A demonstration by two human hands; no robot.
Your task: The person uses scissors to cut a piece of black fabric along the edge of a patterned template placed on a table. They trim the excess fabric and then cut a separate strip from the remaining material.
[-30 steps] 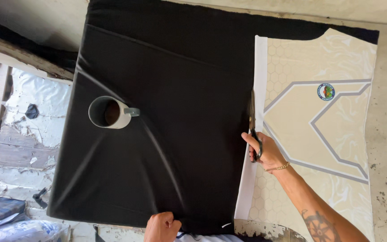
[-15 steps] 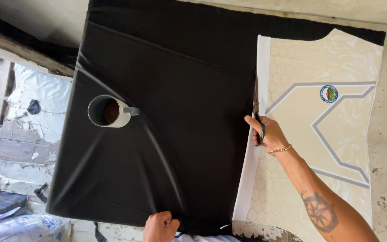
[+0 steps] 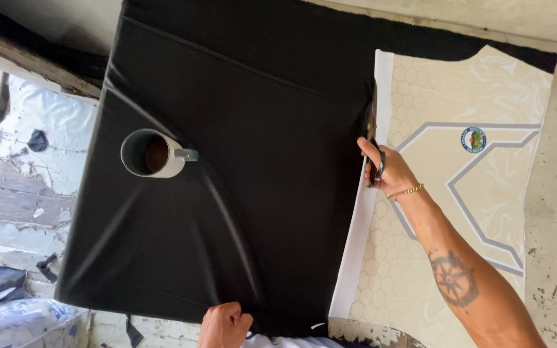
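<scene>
- Right hand grips black scissors at three o'clock — blades along the black fabric edge beside the beige patterned panel.
- Left hand, fisted at six o'clock, pins the fabric's near edge.
- Grey mug sits on the fabric at nine o'clock.

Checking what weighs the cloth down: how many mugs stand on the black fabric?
1. A single grey mug stands on the left part of the black fabric, handle pointing right, apart from both hands. Nothing suggests another one hidden.

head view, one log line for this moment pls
right hand: scissors along edge of beige printed panel | left hand: holds black fabric near edge | mug on fabric
</scene>
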